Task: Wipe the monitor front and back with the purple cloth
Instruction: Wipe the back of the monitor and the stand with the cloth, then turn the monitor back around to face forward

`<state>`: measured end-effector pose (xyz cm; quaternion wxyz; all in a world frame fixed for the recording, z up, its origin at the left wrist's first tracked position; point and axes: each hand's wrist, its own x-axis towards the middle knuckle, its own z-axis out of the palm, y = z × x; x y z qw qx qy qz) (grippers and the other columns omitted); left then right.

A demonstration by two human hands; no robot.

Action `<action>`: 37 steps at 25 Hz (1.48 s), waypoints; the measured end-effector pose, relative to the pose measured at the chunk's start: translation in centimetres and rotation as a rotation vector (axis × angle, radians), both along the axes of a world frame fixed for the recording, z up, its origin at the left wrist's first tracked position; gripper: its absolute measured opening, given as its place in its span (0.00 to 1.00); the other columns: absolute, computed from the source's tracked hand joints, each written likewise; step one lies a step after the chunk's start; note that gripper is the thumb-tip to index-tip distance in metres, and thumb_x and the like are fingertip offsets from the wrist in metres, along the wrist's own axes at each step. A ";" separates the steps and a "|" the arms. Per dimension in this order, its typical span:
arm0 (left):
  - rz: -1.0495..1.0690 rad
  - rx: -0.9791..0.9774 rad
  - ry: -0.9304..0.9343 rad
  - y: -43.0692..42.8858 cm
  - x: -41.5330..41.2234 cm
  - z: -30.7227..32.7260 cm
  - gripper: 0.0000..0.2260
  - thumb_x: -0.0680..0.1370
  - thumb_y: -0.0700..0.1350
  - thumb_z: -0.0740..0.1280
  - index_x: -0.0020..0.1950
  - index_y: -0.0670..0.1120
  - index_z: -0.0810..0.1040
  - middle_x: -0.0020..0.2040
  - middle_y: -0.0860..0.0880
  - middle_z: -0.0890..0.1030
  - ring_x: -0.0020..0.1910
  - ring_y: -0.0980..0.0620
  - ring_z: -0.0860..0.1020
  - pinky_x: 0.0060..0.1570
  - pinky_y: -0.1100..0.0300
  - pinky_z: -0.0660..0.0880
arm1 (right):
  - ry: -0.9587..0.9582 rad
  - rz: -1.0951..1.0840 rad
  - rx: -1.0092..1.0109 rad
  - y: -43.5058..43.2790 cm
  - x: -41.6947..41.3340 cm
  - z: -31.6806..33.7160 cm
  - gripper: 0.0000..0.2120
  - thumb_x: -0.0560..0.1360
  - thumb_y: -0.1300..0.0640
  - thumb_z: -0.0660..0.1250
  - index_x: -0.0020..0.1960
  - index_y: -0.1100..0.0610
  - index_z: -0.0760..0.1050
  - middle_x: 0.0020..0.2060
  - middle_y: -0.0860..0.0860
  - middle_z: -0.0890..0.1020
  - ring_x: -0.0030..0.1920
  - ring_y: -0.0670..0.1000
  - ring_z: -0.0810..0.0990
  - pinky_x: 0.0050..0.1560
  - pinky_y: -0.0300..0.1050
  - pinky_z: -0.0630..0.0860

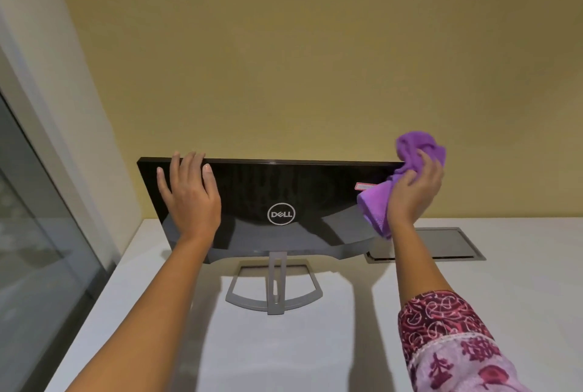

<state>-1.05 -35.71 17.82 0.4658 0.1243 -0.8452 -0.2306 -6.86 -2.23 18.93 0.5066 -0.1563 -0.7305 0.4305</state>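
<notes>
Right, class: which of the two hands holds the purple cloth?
The right hand grips the purple cloth; the left hand rests flat on the monitor.

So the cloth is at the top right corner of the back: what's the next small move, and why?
Probably a leftward sweep across the monitor back, toward the Dell logo. The right hand grips the purple cloth against the top right corner. The left hand rests flat on the upper left, apparently bracing the panel, and the glossy span between them lies uncovered.
</notes>
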 end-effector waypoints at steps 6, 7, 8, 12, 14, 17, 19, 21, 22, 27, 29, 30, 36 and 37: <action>-0.082 -0.051 -0.008 3.1 0.8 -0.1 0.20 0.82 0.50 0.49 0.70 0.44 0.69 0.72 0.46 0.67 0.74 0.49 0.60 0.73 0.53 0.45 | 0.046 0.126 -0.630 1.0 2.8 -3.6 0.20 0.77 0.66 0.54 0.65 0.51 0.71 0.66 0.49 0.73 0.62 0.49 0.74 0.60 0.36 0.72; -0.104 -0.060 -0.012 3.6 0.9 -0.2 0.20 0.82 0.49 0.49 0.70 0.44 0.69 0.72 0.46 0.66 0.74 0.49 0.60 0.73 0.53 0.45 | 0.023 0.142 -0.627 0.4 3.2 -4.2 0.20 0.78 0.66 0.55 0.66 0.51 0.70 0.65 0.49 0.72 0.61 0.48 0.73 0.61 0.37 0.71; -0.124 -0.070 -0.019 4.1 0.9 -0.4 0.20 0.82 0.49 0.50 0.70 0.44 0.69 0.73 0.46 0.66 0.74 0.48 0.59 0.73 0.53 0.45 | -0.002 0.157 -0.616 -0.2 3.7 -4.5 0.20 0.78 0.66 0.55 0.67 0.51 0.70 0.65 0.48 0.72 0.61 0.46 0.73 0.59 0.33 0.70; -0.194 -0.115 -0.062 5.0 1.1 -1.3 0.20 0.82 0.48 0.51 0.73 0.45 0.65 0.75 0.47 0.61 0.75 0.49 0.55 0.74 0.54 0.44 | -0.076 0.222 -0.512 -2.2 5.1 -5.4 0.20 0.78 0.68 0.57 0.68 0.55 0.69 0.59 0.45 0.71 0.58 0.43 0.70 0.47 0.18 0.64; -0.220 -0.136 -0.090 5.2 1.3 -1.7 0.21 0.82 0.49 0.50 0.74 0.46 0.62 0.76 0.47 0.58 0.76 0.49 0.53 0.74 0.53 0.45 | -0.126 0.233 -0.461 -2.7 5.7 -5.9 0.20 0.78 0.66 0.58 0.68 0.53 0.69 0.61 0.46 0.71 0.59 0.45 0.71 0.53 0.26 0.67; -0.264 -0.166 -0.140 5.5 1.8 -2.5 0.22 0.82 0.50 0.48 0.76 0.47 0.59 0.77 0.47 0.55 0.76 0.50 0.51 0.74 0.52 0.45 | -0.207 0.230 -0.388 -2.7 6.6 -6.7 0.19 0.78 0.64 0.60 0.68 0.53 0.69 0.63 0.51 0.72 0.59 0.48 0.73 0.53 0.36 0.69; -0.296 -0.194 -0.171 5.7 2.2 -3.1 0.23 0.82 0.51 0.47 0.76 0.47 0.58 0.78 0.47 0.53 0.76 0.50 0.50 0.74 0.52 0.45 | -0.269 0.225 -0.327 -2.5 7.4 -7.2 0.18 0.78 0.63 0.60 0.67 0.54 0.70 0.62 0.51 0.73 0.57 0.48 0.73 0.49 0.31 0.69; -0.328 -0.215 -0.201 6.0 2.5 -3.8 0.23 0.82 0.51 0.47 0.76 0.48 0.57 0.78 0.48 0.52 0.76 0.50 0.49 0.74 0.53 0.45 | -0.326 0.210 -0.262 -1.8 8.4 -8.2 0.17 0.79 0.62 0.60 0.66 0.53 0.71 0.62 0.51 0.73 0.57 0.49 0.73 0.51 0.33 0.71; -0.344 -0.220 -0.217 6.2 2.7 -4.2 0.23 0.82 0.51 0.48 0.76 0.48 0.57 0.78 0.48 0.52 0.77 0.51 0.49 0.74 0.53 0.45 | -0.359 0.207 -0.220 -1.4 8.9 -8.9 0.17 0.78 0.61 0.61 0.66 0.52 0.71 0.63 0.52 0.72 0.58 0.51 0.74 0.53 0.38 0.73; -0.400 -0.263 -0.313 8.5 3.6 -7.1 0.23 0.81 0.51 0.49 0.76 0.47 0.59 0.77 0.47 0.54 0.76 0.49 0.51 0.73 0.52 0.48 | -0.658 0.239 0.107 3.0 10.8 -13.0 0.18 0.78 0.61 0.61 0.68 0.51 0.68 0.68 0.52 0.68 0.60 0.56 0.74 0.56 0.47 0.74; -0.395 -0.289 -0.359 10.3 3.9 -8.3 0.23 0.81 0.51 0.50 0.75 0.46 0.61 0.77 0.45 0.57 0.76 0.47 0.53 0.73 0.51 0.50 | -0.795 0.244 0.224 5.6 11.4 -14.6 0.20 0.78 0.61 0.60 0.69 0.52 0.67 0.69 0.52 0.67 0.62 0.57 0.73 0.59 0.51 0.74; -0.387 -0.296 -0.378 11.2 3.9 -8.9 0.23 0.81 0.50 0.50 0.75 0.46 0.61 0.76 0.45 0.58 0.76 0.47 0.54 0.73 0.51 0.51 | -0.856 0.249 0.252 6.8 11.6 -15.2 0.20 0.78 0.61 0.60 0.69 0.52 0.67 0.70 0.53 0.66 0.62 0.58 0.73 0.60 0.52 0.74; -0.323 -0.296 -0.448 17.3 4.8 -11.0 0.21 0.82 0.49 0.51 0.75 0.45 0.62 0.76 0.44 0.58 0.75 0.45 0.56 0.72 0.48 0.54 | -1.249 0.239 0.460 13.1 12.3 -17.6 0.25 0.80 0.52 0.59 0.75 0.50 0.56 0.74 0.55 0.55 0.69 0.62 0.64 0.65 0.56 0.68; -0.317 -0.294 -0.458 18.1 4.9 -11.2 0.21 0.82 0.50 0.51 0.75 0.45 0.62 0.76 0.44 0.58 0.75 0.46 0.56 0.72 0.48 0.54 | -1.319 0.240 0.487 13.8 12.6 -18.2 0.27 0.80 0.49 0.58 0.76 0.50 0.53 0.75 0.55 0.52 0.71 0.62 0.59 0.68 0.57 0.65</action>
